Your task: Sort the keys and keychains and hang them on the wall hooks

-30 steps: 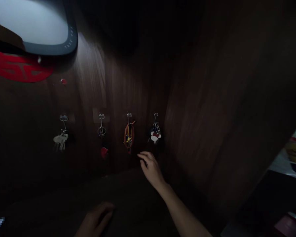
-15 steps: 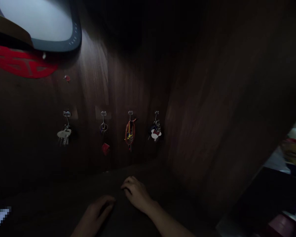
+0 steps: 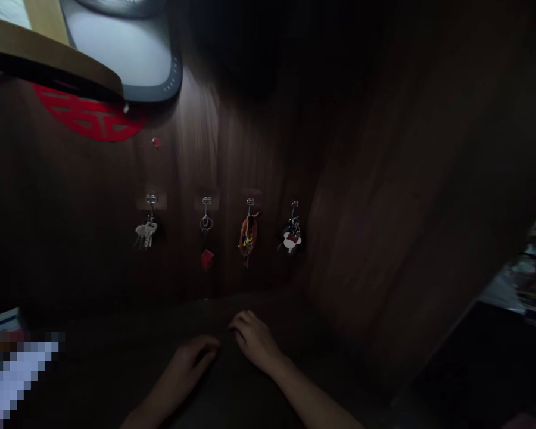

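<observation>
My left hand [image 3: 193, 360] rests low in the dark compartment, loosely curved, with a gap between thumb and fingers and nothing visible in it. Just to its right and slightly farther in, my right hand [image 3: 255, 338] lies with relaxed, bent fingers, also without anything visible. Both appear to be on the dark wooden shelf [image 3: 232, 304], apart from each other. Above them on the back panel hang a bunch of keys [image 3: 147, 232], a key ring [image 3: 206, 224] with a red tag [image 3: 207, 258], an orange-yellow cord bundle [image 3: 249, 237] and keys with a white mouse-shaped charm [image 3: 292, 240].
A red paper cutout [image 3: 92, 122] is on the back panel at upper left, partly behind a grey-rimmed object [image 3: 134, 53] and a light wooden piece [image 3: 71, 56]. A wooden side wall [image 3: 366, 226] bounds the right. A blurred patch [image 3: 13, 381] covers something at lower left.
The view has swung left, so the hooks and cutout appear farther right. Both hands show slightly higher and farther right, in much the same pose.
</observation>
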`<state>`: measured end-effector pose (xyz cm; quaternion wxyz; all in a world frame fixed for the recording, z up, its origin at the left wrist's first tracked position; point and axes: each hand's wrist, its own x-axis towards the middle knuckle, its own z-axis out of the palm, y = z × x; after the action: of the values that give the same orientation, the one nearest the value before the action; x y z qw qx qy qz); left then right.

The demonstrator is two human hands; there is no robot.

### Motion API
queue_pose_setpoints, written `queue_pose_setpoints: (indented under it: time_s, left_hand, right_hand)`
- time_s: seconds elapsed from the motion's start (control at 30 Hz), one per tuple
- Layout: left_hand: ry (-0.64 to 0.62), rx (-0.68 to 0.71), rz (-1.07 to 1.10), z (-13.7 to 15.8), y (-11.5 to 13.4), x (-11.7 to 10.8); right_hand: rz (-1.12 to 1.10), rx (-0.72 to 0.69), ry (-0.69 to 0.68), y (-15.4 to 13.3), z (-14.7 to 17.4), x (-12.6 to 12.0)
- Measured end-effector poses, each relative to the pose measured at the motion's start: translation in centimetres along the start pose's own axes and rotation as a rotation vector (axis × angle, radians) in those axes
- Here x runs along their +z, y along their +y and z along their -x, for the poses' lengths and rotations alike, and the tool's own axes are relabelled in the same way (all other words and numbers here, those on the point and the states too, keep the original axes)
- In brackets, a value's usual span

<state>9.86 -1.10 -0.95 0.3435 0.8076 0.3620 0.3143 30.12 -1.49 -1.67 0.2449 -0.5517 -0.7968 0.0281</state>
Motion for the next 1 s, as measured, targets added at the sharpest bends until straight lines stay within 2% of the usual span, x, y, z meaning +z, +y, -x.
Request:
queue_pose_setpoints:
  time_s: [0.17, 0.33, 0.47, 0.57, 0.67, 0.73, 0.8, 0.83, 0.9, 1.0]
  left_hand:
    - [-0.016, 0.008, -0.011, 0.5, 0.0, 0.0]
    - [-0.101, -0.065, -0.020, 0.8, 0.5, -0.6]
    - [-0.249, -0.159, -0.009, 1.4, 1.3, -1.9]
    - [-0.334, -0.227, -0.010, 2.3, 1.7, -3.3]
    - [-0.414, -0.282, 0.000, 3.7, 1.9, -4.9]
    - [-0.491, -0.330, 0.066, 4.8, 2.2, -6.3]
    - [-0.513, -0.339, 0.180, 5.8, 2.8, -8.0]
    - [-0.493, -0.326, 0.247, 6.3, 3.0, -8.9]
    - [-0.391, -0.256, 0.396, 7.2, 3.4, -10.5]
    - [-0.104, -0.054, 0.803, 8.3, 3.6, -12.3]
  right_hand:
    - [0.043, -0.019, 0.002, -0.3, 0.3, 0.2]
    - [0.034, -0.004, 0.010, -0.5, 0.4, 0.6]
    - [-0.029, 0.048, 0.028, -0.9, 0.6, 0.6]
    - [-0.160, 0.136, 0.058, -1.5, 1.2, 0.6]
    - [-0.389, 0.218, 0.039, -2.5, 1.9, 0.6]
    - [-0.595, 0.290, -0.034, -3.6, 2.3, 0.4]
    - [-0.853, 0.370, -0.125, -5.1, 2.3, -0.4]
    - [-0.994, 0.376, -0.144, -6.0, 2.1, -0.9]
    - [-1.288, 0.351, -0.053, -7.7, 1.6, -2.3]
    - [-1.680, 0.224, 0.108, -9.7, 0.6, -4.5]
